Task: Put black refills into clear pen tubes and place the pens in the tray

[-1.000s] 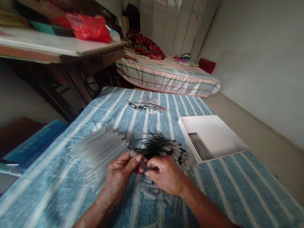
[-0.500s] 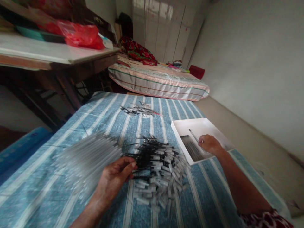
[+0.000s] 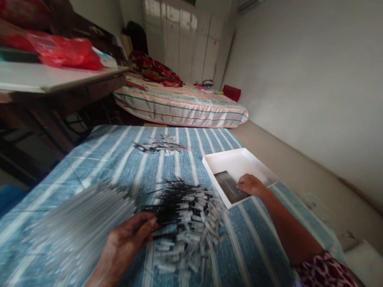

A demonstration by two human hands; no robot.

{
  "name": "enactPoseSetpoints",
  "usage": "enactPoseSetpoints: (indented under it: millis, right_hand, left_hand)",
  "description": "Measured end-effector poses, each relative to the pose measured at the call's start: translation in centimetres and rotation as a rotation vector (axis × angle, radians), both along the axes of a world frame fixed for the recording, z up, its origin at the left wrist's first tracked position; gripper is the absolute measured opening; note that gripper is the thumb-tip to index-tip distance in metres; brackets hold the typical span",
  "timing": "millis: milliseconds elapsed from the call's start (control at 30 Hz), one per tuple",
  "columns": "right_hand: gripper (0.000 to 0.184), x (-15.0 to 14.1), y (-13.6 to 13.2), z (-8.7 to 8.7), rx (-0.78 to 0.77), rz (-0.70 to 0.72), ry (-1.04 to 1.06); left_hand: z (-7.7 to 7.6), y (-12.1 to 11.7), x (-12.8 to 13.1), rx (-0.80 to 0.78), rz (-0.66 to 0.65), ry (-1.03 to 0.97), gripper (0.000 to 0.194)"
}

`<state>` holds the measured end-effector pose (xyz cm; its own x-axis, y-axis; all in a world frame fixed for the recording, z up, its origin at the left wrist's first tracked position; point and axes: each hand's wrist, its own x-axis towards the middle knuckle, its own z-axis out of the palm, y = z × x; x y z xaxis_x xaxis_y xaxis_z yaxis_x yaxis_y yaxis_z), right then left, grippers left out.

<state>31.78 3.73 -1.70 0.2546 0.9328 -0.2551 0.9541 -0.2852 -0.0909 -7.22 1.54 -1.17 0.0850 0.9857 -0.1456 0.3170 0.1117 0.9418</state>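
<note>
My left hand (image 3: pixel 134 235) is closed in a pinch at the left side of a loose pile of capped pen refills (image 3: pixel 191 223). A thin black refill (image 3: pixel 164 235) runs from its fingertips towards the pile. The refills' black stems point left and back, and their pale translucent caps lie to the right and front. Left of this hand, many clear pen barrels (image 3: pixel 80 223) lie side by side. My right hand (image 3: pixel 251 184) is inside a white box (image 3: pixel 209 163), fingers closed at a row of dark pens (image 3: pixel 227 185). Whatever is between those fingers is hidden.
Blue striped cloth (image 3: pixel 116 163) covers the table. A small heap of thin dark sticks (image 3: pixel 161 144) lies at its far side. Behind stands a bed (image 3: pixel 179 105); at the left is another table (image 3: pixel 32 77) with a red plastic bag (image 3: pixel 66 52).
My right hand has lowered to the row of pens in the box, and the pen that stuck out of its fingers no longer shows. My left hand stays at the pile. The view has turned right.
</note>
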Motion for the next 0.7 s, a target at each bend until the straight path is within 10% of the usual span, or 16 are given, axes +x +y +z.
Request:
enactPoseSetpoints:
  millis: [700]
  right_hand:
    - [0.027, -0.1, -0.3, 0.6, -0.022, 0.003, -0.041]
  left_hand:
    - [-1.1, 0.7, -0.6, 0.034, -0.063, 0.152, 0.027]
